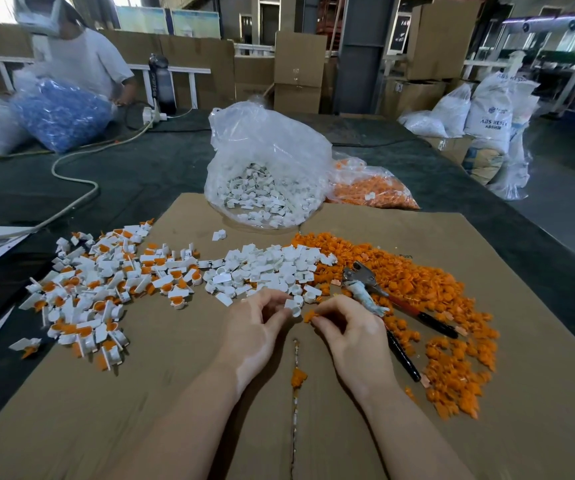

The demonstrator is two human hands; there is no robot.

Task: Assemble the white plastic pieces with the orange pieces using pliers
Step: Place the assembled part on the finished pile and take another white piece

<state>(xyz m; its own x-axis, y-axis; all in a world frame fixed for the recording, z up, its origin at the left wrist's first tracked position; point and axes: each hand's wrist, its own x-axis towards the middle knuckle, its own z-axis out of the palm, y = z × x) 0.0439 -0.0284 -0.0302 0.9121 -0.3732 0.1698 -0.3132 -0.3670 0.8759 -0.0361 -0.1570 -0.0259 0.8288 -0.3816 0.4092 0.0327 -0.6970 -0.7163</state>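
My left hand (262, 327) pinches a white plastic piece (294, 306) at its fingertips, just below the loose white pile (265, 268). My right hand (348, 327) pinches a small orange piece (310, 317) right beside it; the two pieces are almost touching. The pliers (376, 289) lie on the cardboard just right of my right hand, jaws away from me, black handles pointing toward me, on the edge of the orange pile (435, 292). A heap of joined white-and-orange pieces (106, 282) spreads to the left.
A clear bag of white pieces (265, 188) and a bag of orange pieces (369, 188) stand at the cardboard sheet's (192, 393) far edge. One orange piece (298, 375) lies between my forearms. A person (85, 64) works at the far left beside a blue-filled bag (61, 112); a white cable (78, 181) crosses the table.
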